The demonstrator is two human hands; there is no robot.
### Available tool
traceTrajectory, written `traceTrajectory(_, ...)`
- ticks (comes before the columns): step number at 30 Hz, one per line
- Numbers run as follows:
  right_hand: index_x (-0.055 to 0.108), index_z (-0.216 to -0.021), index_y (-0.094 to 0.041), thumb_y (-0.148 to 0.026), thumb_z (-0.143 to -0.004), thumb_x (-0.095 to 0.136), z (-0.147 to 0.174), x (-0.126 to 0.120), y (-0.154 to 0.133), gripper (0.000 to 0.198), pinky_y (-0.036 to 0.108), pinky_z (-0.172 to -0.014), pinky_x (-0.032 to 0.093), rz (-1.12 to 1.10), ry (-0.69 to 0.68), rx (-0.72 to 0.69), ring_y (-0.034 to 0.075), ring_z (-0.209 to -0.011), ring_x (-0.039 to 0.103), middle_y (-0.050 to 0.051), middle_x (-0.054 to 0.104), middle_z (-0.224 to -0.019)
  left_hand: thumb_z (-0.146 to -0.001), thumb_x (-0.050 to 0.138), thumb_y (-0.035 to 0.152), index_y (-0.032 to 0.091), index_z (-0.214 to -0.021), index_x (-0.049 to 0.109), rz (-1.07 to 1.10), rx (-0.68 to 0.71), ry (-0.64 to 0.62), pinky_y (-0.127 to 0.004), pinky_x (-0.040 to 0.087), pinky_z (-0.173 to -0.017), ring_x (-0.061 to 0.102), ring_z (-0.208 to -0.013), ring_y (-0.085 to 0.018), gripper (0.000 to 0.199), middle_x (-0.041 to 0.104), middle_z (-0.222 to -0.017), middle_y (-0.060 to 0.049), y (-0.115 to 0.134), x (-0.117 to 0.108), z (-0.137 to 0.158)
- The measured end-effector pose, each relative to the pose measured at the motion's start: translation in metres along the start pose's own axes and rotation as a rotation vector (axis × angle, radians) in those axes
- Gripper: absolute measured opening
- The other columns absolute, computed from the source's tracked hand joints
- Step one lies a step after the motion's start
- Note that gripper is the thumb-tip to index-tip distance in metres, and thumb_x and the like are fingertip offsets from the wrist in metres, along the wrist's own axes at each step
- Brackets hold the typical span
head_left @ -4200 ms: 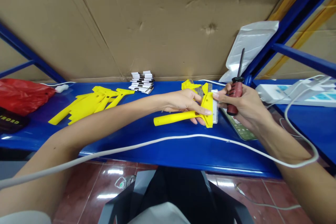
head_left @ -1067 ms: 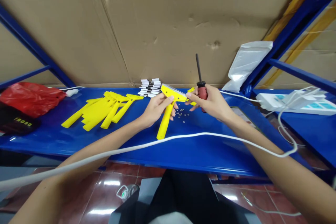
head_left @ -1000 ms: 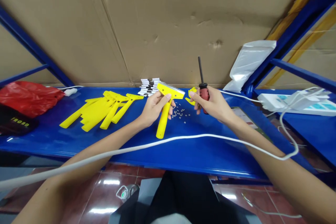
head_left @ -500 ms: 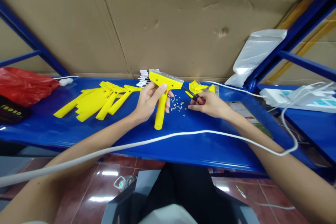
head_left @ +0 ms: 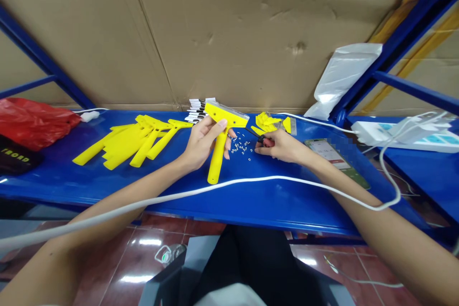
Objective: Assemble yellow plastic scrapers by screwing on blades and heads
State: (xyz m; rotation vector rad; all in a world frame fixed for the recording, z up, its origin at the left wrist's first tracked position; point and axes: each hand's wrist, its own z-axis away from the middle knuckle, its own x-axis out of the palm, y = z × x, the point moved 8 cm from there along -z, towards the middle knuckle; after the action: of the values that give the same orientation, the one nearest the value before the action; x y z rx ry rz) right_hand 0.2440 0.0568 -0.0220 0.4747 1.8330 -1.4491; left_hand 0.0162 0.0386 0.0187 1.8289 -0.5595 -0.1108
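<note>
My left hand [head_left: 201,141] is closed round the neck of a yellow scraper [head_left: 217,155], its wide head up and its handle pointing down toward me. Two dark screw spots show on the head, and a clear strip runs along its top edge. In my right hand [head_left: 285,147] is a screwdriver [head_left: 266,141] with a red and black handle; its dark shaft points left to the right end of the scraper's head. Whether the tip touches the head I cannot tell. Between and below the hands lie several small screws and nuts [head_left: 242,147] on the blue table [head_left: 251,201].
Yellow scraper handles [head_left: 124,146] are piled at the left. Behind are white packets [head_left: 196,111] and small yellow pieces [head_left: 266,121]. A phone [head_left: 337,160] lies right, near a power strip [head_left: 405,136]. A white cable [head_left: 276,178] crosses in front; a red bag [head_left: 36,122] sits far left.
The view has shifted slightly. The scraper's head is tilted a little more, its right end lower, and the screwdriver and right hand have come slightly left with it. Both grips stay the same.
</note>
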Motion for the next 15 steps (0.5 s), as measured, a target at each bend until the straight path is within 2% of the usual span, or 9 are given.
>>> traceTrajectory(3,0.048,-0.068,-0.026,-0.041,-0.088,0.077,0.000,0.003,-0.002,0.038,0.033,-0.059,0.033,0.023,-0.008,-0.017,0.016,-0.057,0.044,-0.004,0.051,-0.060,-0.100,0.086,0.053,0.020,-0.113,0.066,-0.018,-0.023,0.004,-0.025,0.064,-0.050,0.072,-0.063,-0.014,0.041,0.079,-0.092,-0.004,0.000,0.001,0.001)
traceTrajectory(6,0.043,-0.066,-0.026,-0.039,-0.089,0.077,-0.001,0.001,-0.005,0.043,0.034,-0.060,0.030,0.034,0.039,-0.035,0.015,-0.058,0.040,-0.003,0.049,-0.059,-0.101,0.085,0.051,0.020,-0.110,0.065,-0.020,-0.047,0.005,-0.025,0.064,-0.049,0.072,-0.063,-0.015,0.038,0.078,-0.089,-0.004,-0.002,0.002,0.003)
traceTrajectory(9,0.041,-0.062,-0.027,-0.042,-0.089,0.078,0.000,-0.004,-0.007,0.048,0.035,-0.059,0.028,0.014,0.118,-0.034,0.015,-0.055,0.038,-0.003,0.048,-0.056,-0.101,0.084,0.051,0.020,-0.107,0.065,-0.019,-0.066,0.007,-0.024,0.063,-0.049,0.072,-0.062,-0.014,0.037,0.078,-0.089,-0.003,-0.005,0.003,0.003)
traceTrajectory(11,0.040,-0.063,-0.027,-0.047,-0.092,0.077,0.003,-0.014,-0.011,0.050,0.035,-0.060,0.029,-0.018,0.220,-0.030,0.015,-0.056,0.040,-0.002,0.047,-0.056,-0.101,0.084,0.050,0.019,-0.106,0.065,-0.024,-0.080,0.009,-0.024,0.063,-0.049,0.071,-0.062,-0.014,0.037,0.078,-0.090,-0.004,-0.007,0.002,0.003)
traceTrajectory(13,0.049,-0.070,-0.026,-0.053,-0.098,0.072,0.010,-0.027,-0.017,0.045,0.035,-0.062,0.033,-0.065,0.351,-0.029,0.017,-0.060,0.045,-0.002,0.049,-0.060,-0.101,0.085,0.050,0.019,-0.104,0.065,-0.031,-0.101,0.018,-0.024,0.063,-0.049,0.072,-0.063,-0.014,0.038,0.079,-0.090,-0.005,-0.010,0.001,0.004)
traceTrajectory(15,0.063,-0.086,-0.024,-0.058,-0.103,0.066,0.019,-0.038,-0.025,0.038,0.036,-0.064,0.038,-0.116,0.469,-0.033,0.019,-0.064,0.051,-0.001,0.052,-0.065,-0.100,0.086,0.050,0.019,-0.105,0.065,-0.037,-0.129,0.027,-0.025,0.063,-0.048,0.072,-0.063,-0.014,0.038,0.079,-0.091,-0.005,-0.014,0.000,0.005)
